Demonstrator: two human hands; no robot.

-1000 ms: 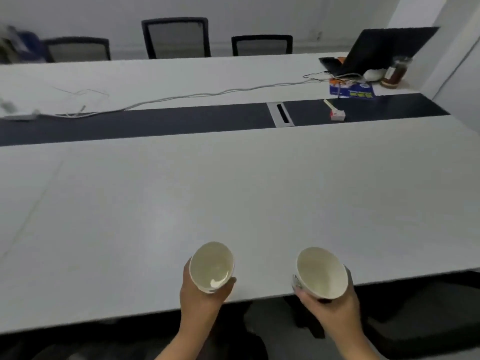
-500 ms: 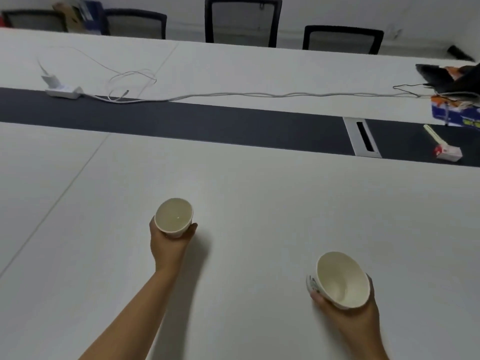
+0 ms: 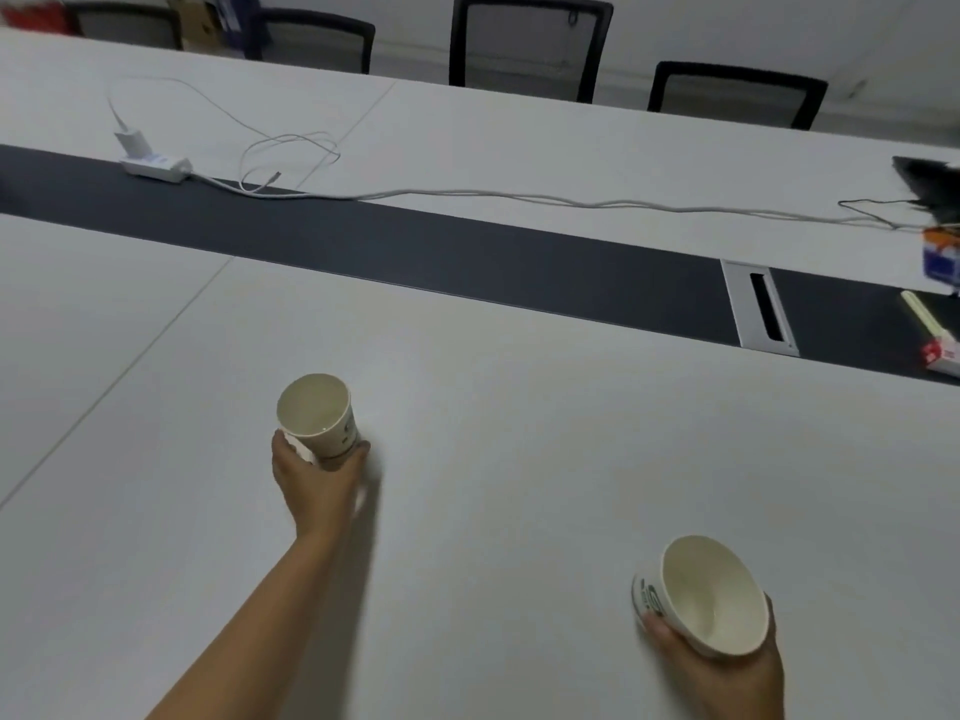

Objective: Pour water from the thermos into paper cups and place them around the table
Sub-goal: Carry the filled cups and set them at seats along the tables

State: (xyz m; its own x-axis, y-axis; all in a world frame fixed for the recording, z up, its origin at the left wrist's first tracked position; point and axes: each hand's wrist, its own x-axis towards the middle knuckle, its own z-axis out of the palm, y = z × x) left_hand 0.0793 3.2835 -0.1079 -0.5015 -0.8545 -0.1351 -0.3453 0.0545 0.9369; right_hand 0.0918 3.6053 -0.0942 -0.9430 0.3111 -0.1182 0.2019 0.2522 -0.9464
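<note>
Two white paper cups are in view over the long white table (image 3: 493,459). My left hand (image 3: 317,483) grips the base of the left paper cup (image 3: 318,419), which stands upright with water in it, low over the table's middle. My right hand (image 3: 722,672) holds the right paper cup (image 3: 701,597) from below near the front right, tilted toward me with its mouth open to the camera. No thermos is in view.
A dark strip (image 3: 415,252) with a grey cable hatch (image 3: 759,308) runs across the table. A white power strip (image 3: 156,166) and a long cable (image 3: 519,195) lie behind it. A laptop (image 3: 930,187) and small boxes sit far right. Black chairs (image 3: 530,44) line the far side.
My left arm has stretched forward with its cup, out over the table and lower toward the surface. The view has swung left. My right hand keeps its cup near the front.
</note>
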